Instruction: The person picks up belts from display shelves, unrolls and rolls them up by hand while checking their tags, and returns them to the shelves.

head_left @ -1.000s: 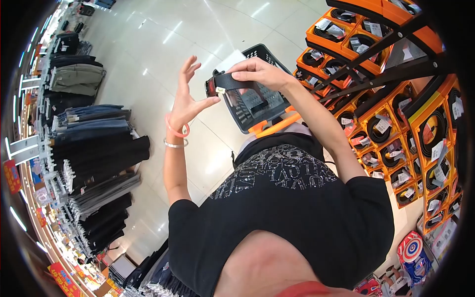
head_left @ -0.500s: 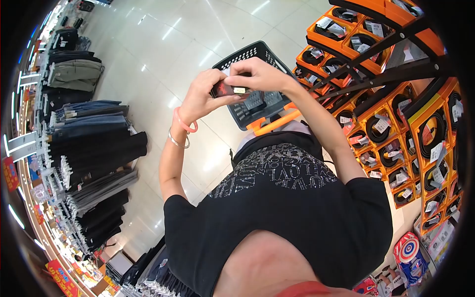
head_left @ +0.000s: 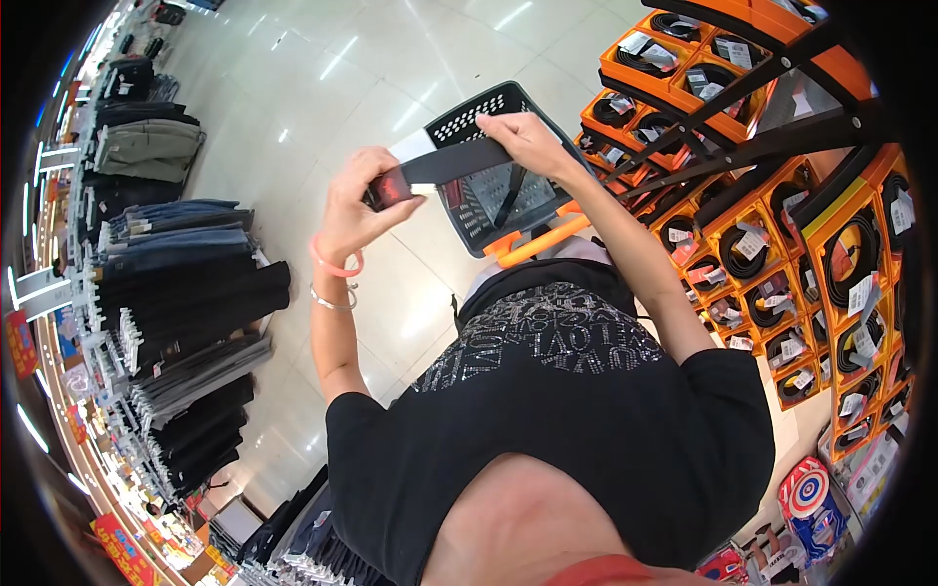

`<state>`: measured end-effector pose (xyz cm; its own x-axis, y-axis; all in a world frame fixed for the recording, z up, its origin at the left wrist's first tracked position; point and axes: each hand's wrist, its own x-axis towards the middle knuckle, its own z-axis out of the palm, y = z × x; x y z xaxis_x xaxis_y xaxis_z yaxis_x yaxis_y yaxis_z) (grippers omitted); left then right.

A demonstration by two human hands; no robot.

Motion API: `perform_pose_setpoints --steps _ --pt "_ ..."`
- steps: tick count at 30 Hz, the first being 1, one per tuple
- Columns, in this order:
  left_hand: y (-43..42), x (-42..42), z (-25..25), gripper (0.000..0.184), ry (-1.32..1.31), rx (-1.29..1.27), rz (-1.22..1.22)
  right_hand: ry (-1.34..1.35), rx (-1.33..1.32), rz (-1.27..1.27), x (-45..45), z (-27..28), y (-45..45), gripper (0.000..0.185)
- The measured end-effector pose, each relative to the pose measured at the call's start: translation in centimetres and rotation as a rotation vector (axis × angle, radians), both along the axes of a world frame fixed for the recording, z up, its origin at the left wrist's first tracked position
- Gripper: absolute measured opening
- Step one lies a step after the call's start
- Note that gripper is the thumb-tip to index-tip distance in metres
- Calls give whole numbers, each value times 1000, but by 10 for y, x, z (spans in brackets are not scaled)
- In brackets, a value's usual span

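My left hand [head_left: 350, 203] is closed around the rolled end of a black belt [head_left: 451, 164]. A dark label piece with red marks [head_left: 391, 188] shows at that end, beside a small pale bright spot. My right hand [head_left: 528, 145] pinches the other part of the belt, so a flat length runs between my hands. A white tag [head_left: 410, 146] sticks out behind the strap. Just beyond and below my hands is a dark grey shopping basket [head_left: 465, 220] with an orange handle [head_left: 543, 244]; something dark lies inside, partly hidden by the belt.
On my right stands an orange display rack [head_left: 752, 283] with coiled belts and white tags in its compartments, crossed by black bars [head_left: 762, 146]. Folded trousers [head_left: 186, 264] hang in rows on my left. Shiny tiled floor [head_left: 293, 117] lies between.
My hands have moved apart, the left one going leftward, and a length of the belt has come out between them. Earlier they were close together around the coil.
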<state>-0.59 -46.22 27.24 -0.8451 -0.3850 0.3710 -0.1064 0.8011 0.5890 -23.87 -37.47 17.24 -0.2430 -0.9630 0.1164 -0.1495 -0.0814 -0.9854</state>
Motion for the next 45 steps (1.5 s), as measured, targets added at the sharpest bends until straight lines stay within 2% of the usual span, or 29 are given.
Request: perform_pose_setpoints --steps 2,3,5,7,8,9,10,12,14,16,18,19,20,22,23,24,26,30,31,32,33,35,36,38,39,40,42,44,45 --pt "-10 12 -10 36 -52 106 77 92 14 -93 -12 -4 -5 49" --pt "-23 20 -13 44 -158 123 -40 81 -6 -128 -12 -4 -10 48" --pt "-19 13 -11 52 -232 152 -32 24 36 -65 5 13 -17 43" --pt "-14 -1 -19 74 -336 153 -17 371 -71 -88 37 29 -30 37" --pt "-8 -12 -27 74 -333 154 -26 431 -83 -17 54 47 -30 43" --pt "-2 -22 -34 73 -248 237 102 519 53 37 64 60 -33 49" --pt "2 -29 -40 71 -162 319 229 577 50 44 68 52 -40 49" --pt "-5 -30 -44 66 -157 225 246 529 -13 55 56 41 -44 48" --pt "-15 -22 -45 62 -375 -173 355 551 3 8 37 34 -35 49" --pt "-36 -6 -59 53 -257 -203 389 493 21 -60 4 21 -32 48" --pt "-56 6 -62 48 -297 161 517 266 159 -63 -23 26 -30 50" --pt "-56 3 -62 47 -255 223 530 263 57 -142 -18 31 -31 50" --pt "-55 -3 -65 47 -256 219 524 258 87 -161 -8 35 -34 49" --pt "-19 -38 -41 52 -89 -54 418 355 -191 -148 32 40 -40 52" --pt "-6 -51 -24 54 -20 -207 264 366 -104 -37 40 49 -36 53" --pt "-6 -48 -23 54 -20 -208 264 377 -20 74 43 56 -34 55" --pt "-19 -36 -17 54 -51 51 449 254 -96 49 25 38 -33 56" --pt "-62 3 -36 53 -22 -29 639 247 75 114 -4 13 -22 52" --pt "-54 -8 -33 52 -43 -157 635 153 75 45 6 21 -22 49" --pt "-43 -20 -30 52 -43 -158 635 59 76 -22 17 26 -24 46" --pt "-25 -38 -17 51 -74 -264 494 187 -30 0 30 28 -32 42" --pt "-5 -58 2 48 -31 -436 284 171 -205 -8 44 47 -33 46" --pt "-13 -56 -1 48 -32 -438 285 129 -240 7 42 57 -32 47" --pt "-44 -43 -12 41 2 -150 404 237 -148 76 17 55 -21 52" --pt "-59 -36 -15 34 43 -102 551 207 30 113 2 42 -18 55" --pt "-59 -39 -10 34 47 -107 545 119 195 149 -7 33 -16 56" --pt "-54 -42 4 30 110 -106 616 175 -11 4 7 24 -18 54" --pt "-20 -62 24 29 67 -195 547 65 -85 19 26 54 -15 53" --pt "-13 -65 30 28 71 -230 398 -37 -108 56 30 61 -12 53"
